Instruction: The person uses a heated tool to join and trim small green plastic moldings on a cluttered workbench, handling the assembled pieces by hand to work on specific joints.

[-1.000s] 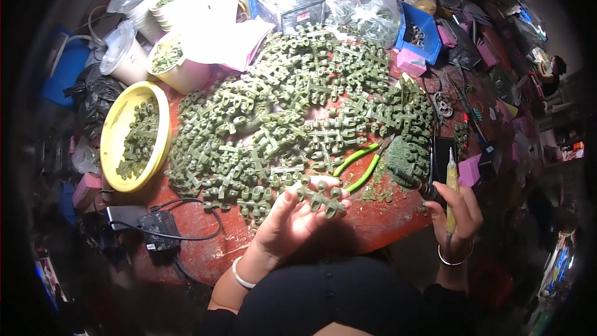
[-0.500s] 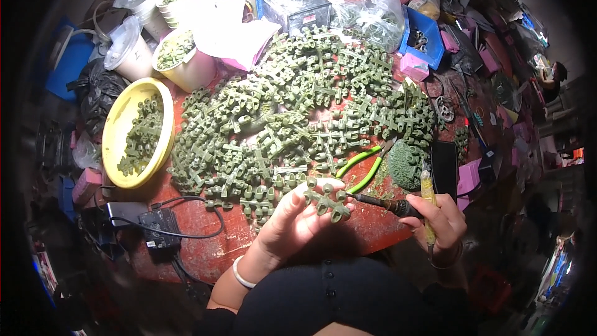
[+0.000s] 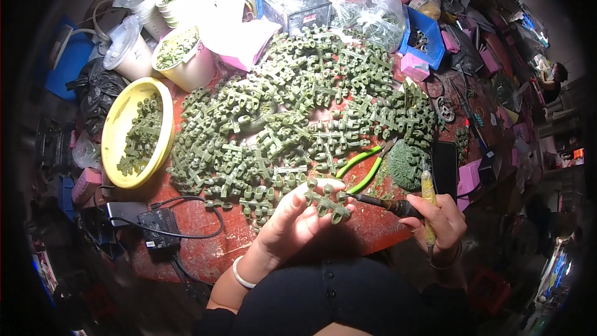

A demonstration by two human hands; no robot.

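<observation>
Pinched in the fingers of my left hand [image 3: 289, 221] is a small green moulded piece [image 3: 328, 202] with cup-like ends. My right hand [image 3: 444, 227] grips a slim tool [image 3: 388, 205] with a dark handle, like a soldering iron or wax pen. Its thin tip points left and meets, or nearly meets, the right side of the piece. Upright between the same right fingers stands a second, yellow-handled tool [image 3: 428, 188]. Just beyond my hands lie green-handled pliers [image 3: 362, 171] and a large heap of similar green pieces [image 3: 267, 134].
A tilted yellow basin [image 3: 169, 143] with green pieces stands left, near a black power adapter [image 3: 160, 224] and its cable. White buckets [image 3: 189, 74], a blue bin [image 3: 429, 56] and plastic bags [image 3: 373, 22] line the back. Right of the pliers sits a textured green mound [image 3: 407, 165] beside a dark flat object [image 3: 444, 168].
The green piece has turned very slightly in my left fingers. Both hands and the two tools stay in almost the same place.
</observation>
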